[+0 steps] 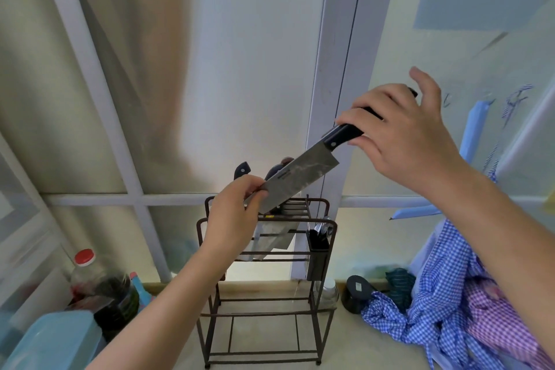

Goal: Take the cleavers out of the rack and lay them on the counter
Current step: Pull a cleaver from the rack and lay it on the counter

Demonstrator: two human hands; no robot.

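Note:
A steel cleaver [300, 179] with a black handle hangs in the air above a dark wire rack [264, 252] that stands on the counter [345, 348]. My right hand [402, 135] grips its handle, up and to the right. My left hand [232, 213] pinches the far tip of the blade. The blade slopes down to the left. Another cleaver [273, 239] rests in the rack's top slots, and two more dark handles [241, 170] stick up behind my left hand.
A black utensil cup [318, 252] hangs on the rack's right side. Checked blue and purple cloths [450, 315] lie at the right. A red-capped bottle [90, 276] and a blue tub [54, 339] stand at the left. A frosted window is behind.

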